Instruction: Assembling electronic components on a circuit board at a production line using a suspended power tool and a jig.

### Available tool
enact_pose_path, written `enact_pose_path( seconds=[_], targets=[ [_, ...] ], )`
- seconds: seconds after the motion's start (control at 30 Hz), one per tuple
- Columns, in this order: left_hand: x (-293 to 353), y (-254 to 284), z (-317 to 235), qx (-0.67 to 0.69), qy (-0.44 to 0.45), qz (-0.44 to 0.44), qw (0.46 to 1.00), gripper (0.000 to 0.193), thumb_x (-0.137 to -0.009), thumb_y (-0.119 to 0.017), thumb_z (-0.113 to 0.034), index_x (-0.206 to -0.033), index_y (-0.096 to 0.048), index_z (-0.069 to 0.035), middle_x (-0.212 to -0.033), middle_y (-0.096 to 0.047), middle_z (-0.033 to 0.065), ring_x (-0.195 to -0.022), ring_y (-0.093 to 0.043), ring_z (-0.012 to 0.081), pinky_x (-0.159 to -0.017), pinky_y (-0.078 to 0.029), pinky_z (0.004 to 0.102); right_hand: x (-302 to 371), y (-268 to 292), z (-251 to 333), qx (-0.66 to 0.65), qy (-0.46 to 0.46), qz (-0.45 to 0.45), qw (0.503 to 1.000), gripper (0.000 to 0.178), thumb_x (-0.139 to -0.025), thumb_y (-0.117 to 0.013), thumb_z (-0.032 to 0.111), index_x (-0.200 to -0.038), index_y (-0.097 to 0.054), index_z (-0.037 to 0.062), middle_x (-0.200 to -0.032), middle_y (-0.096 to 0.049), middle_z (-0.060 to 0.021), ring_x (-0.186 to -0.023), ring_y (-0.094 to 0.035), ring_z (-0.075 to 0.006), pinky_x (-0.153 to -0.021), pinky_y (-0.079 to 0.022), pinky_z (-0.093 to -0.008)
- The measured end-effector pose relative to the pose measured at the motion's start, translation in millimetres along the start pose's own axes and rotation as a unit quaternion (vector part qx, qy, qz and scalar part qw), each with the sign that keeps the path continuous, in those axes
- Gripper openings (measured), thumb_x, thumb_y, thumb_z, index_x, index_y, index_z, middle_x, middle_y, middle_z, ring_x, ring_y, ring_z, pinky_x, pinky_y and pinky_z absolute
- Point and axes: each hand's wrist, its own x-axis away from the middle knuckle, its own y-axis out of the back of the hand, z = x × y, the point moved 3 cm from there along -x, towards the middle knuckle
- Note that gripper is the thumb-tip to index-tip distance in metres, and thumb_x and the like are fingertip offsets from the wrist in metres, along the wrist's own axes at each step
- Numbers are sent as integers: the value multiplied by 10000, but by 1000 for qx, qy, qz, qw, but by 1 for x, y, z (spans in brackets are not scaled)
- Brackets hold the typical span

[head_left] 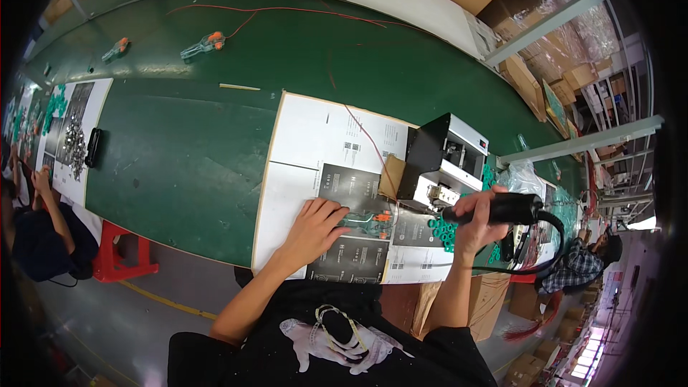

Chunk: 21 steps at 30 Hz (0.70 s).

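My left hand (313, 233) rests on the printed sheet, its fingers closed on the near-left end of a clear greenish plastic part (367, 223) with orange pieces at its right end. The part lies flat on a dark printed area. In my right hand (479, 223) is a black corded electric screwdriver (517, 209), held roughly level with its front pointing left; its tip is hard to make out. Just beyond the screwdriver stands a black and white bench machine (444, 161). Several green rings (443, 235) lie between the plastic part and my right hand.
Two similar clear parts with orange ends, one nearer (206, 45), lie at the back left with thin red wire (287, 8). Metal pieces (74, 145) cover a sheet at far left, beside a seated person (46, 222). Metal posts (580, 140) and another person (584, 265) are right.
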Motion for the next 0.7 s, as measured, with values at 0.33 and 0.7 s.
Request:
enact_pose_path(
  seconds=[0.33,0.7],
  targets=[
    [1,0,4,15,-1,-11,1000,418,-845,-771,-226,-1212,-668,-53,-1128,-614,75,-1089,-566,277,-960,-435,409,79,-87,10,-212,-3,187,959,520,-987,-702,236,-1356,-363,99,-722,-589,-96,-599,-583,-218,-595,-543,-395],
    [3,1,4,35,1,-11,999,418,-848,-752,-205,-1225,-661,-49,-1144,-607,82,-1103,-565,293,-963,-433,416,92,-102,-16,-200,-76,243,946,505,-962,-721,152,-1309,-357,102,-780,-642,-107,-692,-639,-232,-708,-557,-394]
  ],
)
